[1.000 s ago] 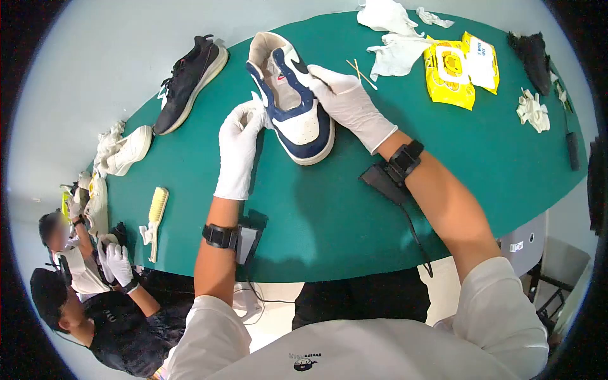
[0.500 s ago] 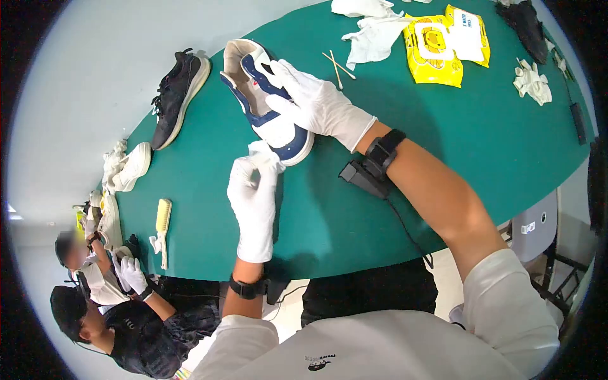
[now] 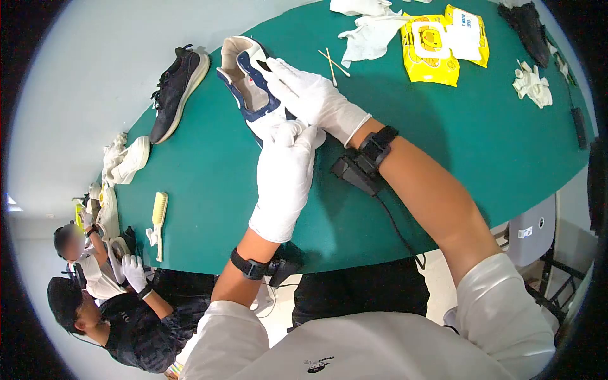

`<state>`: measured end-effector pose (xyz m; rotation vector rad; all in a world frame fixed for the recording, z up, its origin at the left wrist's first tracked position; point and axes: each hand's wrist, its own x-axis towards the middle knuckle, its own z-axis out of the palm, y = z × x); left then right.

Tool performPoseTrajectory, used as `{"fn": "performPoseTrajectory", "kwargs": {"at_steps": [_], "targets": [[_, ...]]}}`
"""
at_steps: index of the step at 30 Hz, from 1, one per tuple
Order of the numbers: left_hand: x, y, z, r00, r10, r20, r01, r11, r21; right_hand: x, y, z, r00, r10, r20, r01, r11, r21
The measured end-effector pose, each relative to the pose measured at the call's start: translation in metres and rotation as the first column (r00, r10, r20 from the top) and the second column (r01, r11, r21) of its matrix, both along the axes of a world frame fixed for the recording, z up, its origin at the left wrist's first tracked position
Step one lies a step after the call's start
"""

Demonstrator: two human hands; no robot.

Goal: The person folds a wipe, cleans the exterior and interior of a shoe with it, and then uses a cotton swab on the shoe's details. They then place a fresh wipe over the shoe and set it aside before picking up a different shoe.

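Note:
A white and navy sneaker (image 3: 254,95) stands on the table, its beige-lined opening facing away from me. My right hand (image 3: 316,101), in a white glove, grips it along the right side, fingers stretched over the upper. My left hand (image 3: 285,168), also gloved in white, is closed at the toe of the sneaker, and its fingers touch the front of the upper. The white wipe that showed in this hand a moment ago is now hidden under the fingers. Most of the toe is covered by both hands.
On the green table (image 3: 392,190) lie two crossed cotton swabs (image 3: 332,66), crumpled wipes (image 3: 370,38), a yellow wipes pack (image 3: 430,54) and a crumpled glove (image 3: 532,83). To the left are a black sneaker (image 3: 177,95), a white shoe (image 3: 132,161) and a brush (image 3: 159,218). Two people work beyond.
My left hand has moved right and up from beside the toe onto the front of the sneaker, and the wipe has gone out of sight. My right hand stays on the sneaker.

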<state>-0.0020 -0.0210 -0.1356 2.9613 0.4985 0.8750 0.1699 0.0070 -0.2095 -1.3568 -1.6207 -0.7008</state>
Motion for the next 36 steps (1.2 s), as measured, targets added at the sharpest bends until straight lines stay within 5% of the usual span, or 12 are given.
{"fn": "performPoseTrajectory", "kwargs": {"at_steps": [4, 11, 25, 27, 31, 34, 36], "targets": [[0.007, 0.009, 0.008, 0.995, 0.028, 0.095, -0.013, 0.989, -0.146, -0.002, -0.004, 0.008, 0.980, 0.105, -0.167, -0.106, 0.994, 0.004], [-0.008, 0.037, 0.010, 0.973, 0.195, 0.120, -0.150, 0.940, -0.307, 0.003, 0.002, 0.002, 0.999, 0.013, -0.036, -0.015, 0.998, -0.068], [-0.049, 0.033, -0.004, 0.934, 0.294, 0.201, -0.122, 0.795, -0.595, -0.007, -0.006, 0.021, 0.880, 0.103, -0.464, -0.191, 0.971, -0.146], [-0.048, 0.021, -0.005, 0.937, 0.273, 0.216, -0.128, 0.848, -0.514, -0.009, -0.010, 0.027, 0.823, 0.094, -0.560, -0.231, 0.956, -0.178], [-0.045, 0.005, -0.003, 0.959, 0.251, 0.130, -0.188, 0.910, -0.371, -0.005, -0.006, 0.019, 0.907, 0.136, -0.398, -0.177, 0.982, -0.068], [-0.043, 0.001, 0.000, 0.969, 0.239, 0.064, -0.205, 0.920, -0.333, -0.004, -0.003, 0.015, 0.866, 0.163, -0.473, -0.225, 0.971, -0.078], [-0.041, 0.007, 0.002, 0.987, 0.141, 0.083, -0.120, 0.968, -0.222, -0.006, 0.000, 0.015, 0.849, 0.160, -0.504, -0.215, 0.975, -0.053]]}}
